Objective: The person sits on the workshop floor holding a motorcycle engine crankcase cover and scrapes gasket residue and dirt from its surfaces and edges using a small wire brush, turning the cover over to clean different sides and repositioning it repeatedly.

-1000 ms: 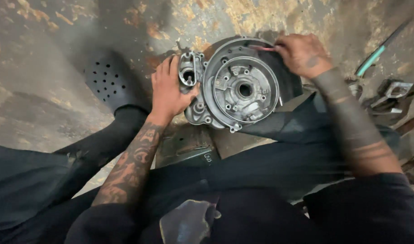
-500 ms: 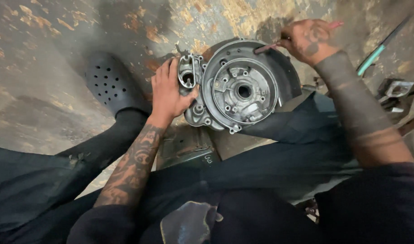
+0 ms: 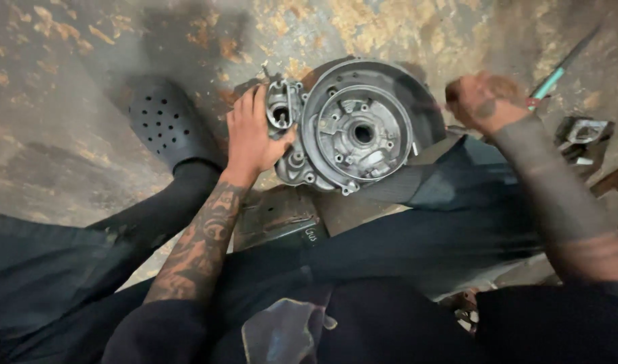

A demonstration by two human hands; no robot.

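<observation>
Left hand (image 3: 251, 135) grips the engine casing (image 3: 352, 131) at its left edge; right hand (image 3: 481, 101), blurred, hovers right of it, fingers curled closed.

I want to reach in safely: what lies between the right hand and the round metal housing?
In the head view, only dark trouser fabric and bare floor separate the right hand from the housing.

Engine casing (image 3: 352, 135) at centre, propped on the person's leg (image 3: 457, 182) above the floor (image 3: 66, 148). Left hand (image 3: 251, 138) against the casing's left side, touching the small fitting (image 3: 282, 111) there. Right hand (image 3: 481, 101) to the casing's right, apart from it. Clog (image 3: 164, 121) far left; screwdriver (image 3: 558, 67) and metal part (image 3: 582, 131) far right.
</observation>
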